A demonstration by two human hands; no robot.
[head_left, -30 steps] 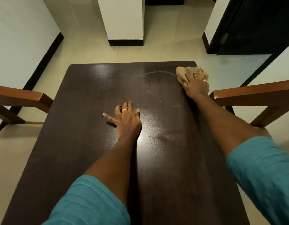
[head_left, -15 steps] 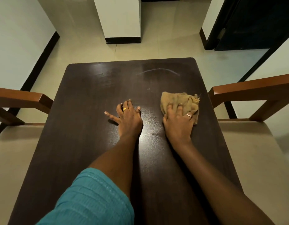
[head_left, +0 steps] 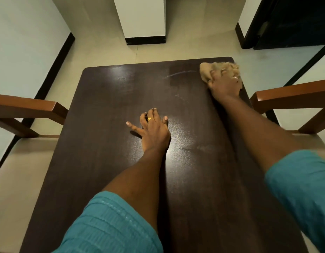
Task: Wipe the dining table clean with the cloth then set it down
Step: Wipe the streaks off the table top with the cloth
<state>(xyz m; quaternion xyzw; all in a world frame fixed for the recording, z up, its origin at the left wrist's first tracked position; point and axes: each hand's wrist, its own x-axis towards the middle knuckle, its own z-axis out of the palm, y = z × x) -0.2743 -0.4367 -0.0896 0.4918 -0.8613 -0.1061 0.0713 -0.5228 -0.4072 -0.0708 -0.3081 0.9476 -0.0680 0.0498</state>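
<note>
The dark brown dining table (head_left: 107, 106) fills the middle of the view. A crumpled tan cloth (head_left: 211, 69) lies at its far right corner, pressed down under my right hand (head_left: 224, 86), whose fingers dig into it. My left hand (head_left: 154, 132) rests flat on the table's middle with fingers spread and holds nothing. A faint curved wipe streak (head_left: 180, 73) shows on the tabletop just left of the cloth.
A wooden chair (head_left: 26, 106) stands at the table's left side and another chair (head_left: 293, 95) at its right. A white pillar (head_left: 139, 19) with a black base rises beyond the table. A dark doorway (head_left: 294, 21) lies at the far right.
My right hand has pushed the cloth from the table's middle right out to the far right corner. The left hand has stayed in place.
</note>
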